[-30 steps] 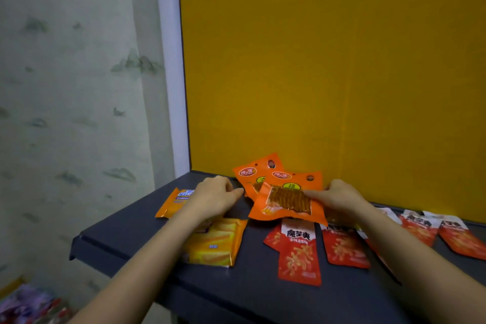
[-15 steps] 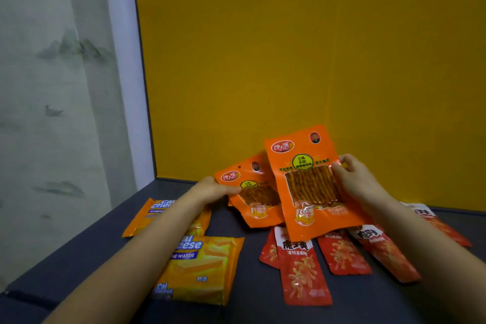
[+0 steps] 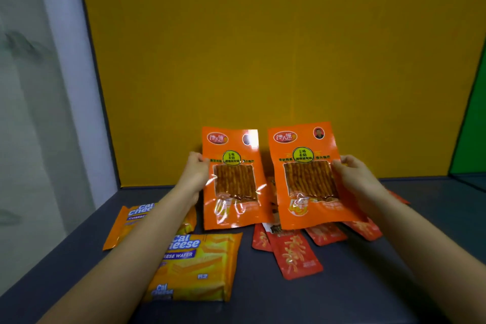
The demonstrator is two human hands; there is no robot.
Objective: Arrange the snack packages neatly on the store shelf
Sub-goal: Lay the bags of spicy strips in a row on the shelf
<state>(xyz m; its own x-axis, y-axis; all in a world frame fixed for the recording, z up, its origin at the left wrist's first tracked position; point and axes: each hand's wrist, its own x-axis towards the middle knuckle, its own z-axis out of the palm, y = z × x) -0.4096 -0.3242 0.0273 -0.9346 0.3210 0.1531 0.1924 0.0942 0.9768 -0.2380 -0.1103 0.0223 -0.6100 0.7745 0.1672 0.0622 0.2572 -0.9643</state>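
I hold two orange snack bags upright side by side above the dark shelf (image 3: 434,218). My left hand (image 3: 196,173) grips the left edge of the left orange bag (image 3: 232,179). My right hand (image 3: 355,176) grips the right edge of the right orange bag (image 3: 306,179). Both bags have clear windows showing reddish strips. Flat on the shelf lie two yellow Cal Cheese wafer packs, one near (image 3: 200,268) and one further left (image 3: 126,226), partly under my left forearm. Several small red sachets (image 3: 295,255) lie below and behind the right bag.
The orange back panel (image 3: 263,60) closes the shelf behind. A white post and pale wall (image 3: 52,87) stand at the left, a green panel (image 3: 473,126) at the right. The shelf's left edge drops off near the wafer packs.
My left hand has picked up the second orange bag from the shelf and raised it upright. The right hand's bag now stands straight beside it. The view has moved closer.
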